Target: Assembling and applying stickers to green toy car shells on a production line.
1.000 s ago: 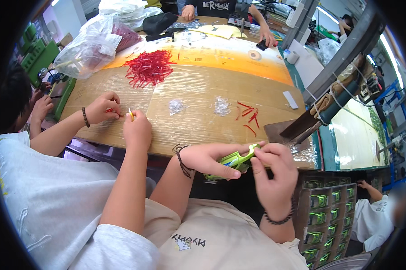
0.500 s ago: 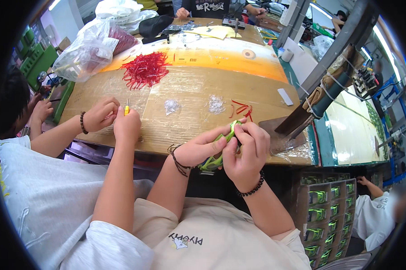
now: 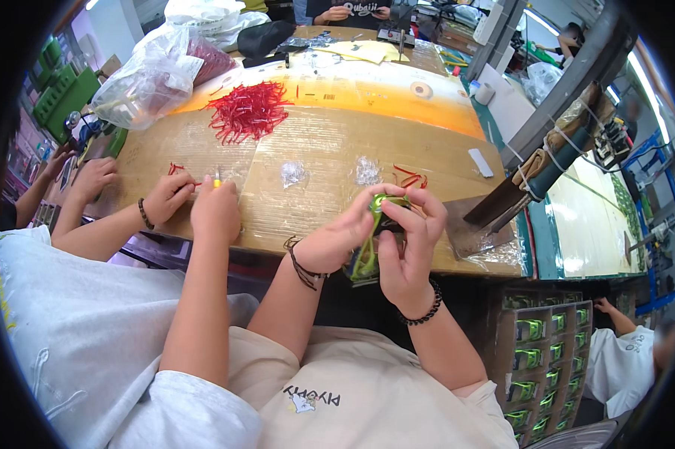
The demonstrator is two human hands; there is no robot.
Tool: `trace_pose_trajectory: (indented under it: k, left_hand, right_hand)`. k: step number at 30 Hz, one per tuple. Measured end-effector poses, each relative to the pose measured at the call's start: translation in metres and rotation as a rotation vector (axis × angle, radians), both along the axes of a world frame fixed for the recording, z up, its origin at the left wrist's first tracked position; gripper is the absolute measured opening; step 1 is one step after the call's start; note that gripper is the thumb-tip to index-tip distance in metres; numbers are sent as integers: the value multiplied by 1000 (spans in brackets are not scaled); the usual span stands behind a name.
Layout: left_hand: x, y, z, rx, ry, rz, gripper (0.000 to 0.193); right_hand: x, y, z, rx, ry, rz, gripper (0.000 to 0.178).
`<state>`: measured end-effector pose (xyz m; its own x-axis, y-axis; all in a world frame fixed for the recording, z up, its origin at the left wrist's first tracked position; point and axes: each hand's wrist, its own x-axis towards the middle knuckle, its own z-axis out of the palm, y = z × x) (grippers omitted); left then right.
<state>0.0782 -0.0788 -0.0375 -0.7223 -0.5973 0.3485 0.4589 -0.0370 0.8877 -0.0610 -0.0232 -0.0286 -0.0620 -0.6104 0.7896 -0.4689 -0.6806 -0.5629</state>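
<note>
Both my hands are raised over the near edge of the table, closed on one bright green and black frame-like piece, whose exact kind I cannot make out. My left hand holds it from the left side. My right hand grips its upper right, thumb and fingers bent around it; part of the piece is hidden behind the fingers. Just beyond my hands lie a few red strips. Two small heaps of clear plastic bits, the left heap and the right heap, rest on the table.
A co-worker's hands at left hold a yellow-handled tool and a red strip. A red strip pile and plastic bags lie farther back. A metal post stands at right, above a divided box of green pieces.
My hands have turned the green piece more upright, and my right fingers have opened out somewhat around it. The co-worker's hands now have a red strip between them. The view has shifted slightly.
</note>
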Motion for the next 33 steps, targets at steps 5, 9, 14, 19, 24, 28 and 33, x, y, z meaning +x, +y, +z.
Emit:
trace_pose_trajectory:
  k: [5, 9, 14, 19, 24, 28, 33]
  left_hand:
    - [1, -7, 2, 363, 425, 53, 49]
    - [9, -13, 8, 409, 620, 396, 43]
    - [17, -15, 3, 458, 681, 467, 42]
    - [12, -13, 8, 504, 699, 481, 40]
    - [11, -14, 8, 516, 666, 425, 40]
    - [10, -12, 5, 468, 590, 423, 41]
    - [9, -12, 6, 488, 552, 415, 42]
  right_hand:
    - [2, -19, 17, 385, -506, 133, 33]
    - [-17, -64, 6, 288, -99, -203, 20]
    - [-3, -72, -6, 302, 547, -395, 7]
    - [-8, -74, -8, 301, 566, -404, 5]
    - [-8, -73, -6, 283, 613, -397, 7]
    - [-10, -74, -10, 251, 597, -383, 8]
    - [-11, -73, -10, 256, 546, -374, 7]
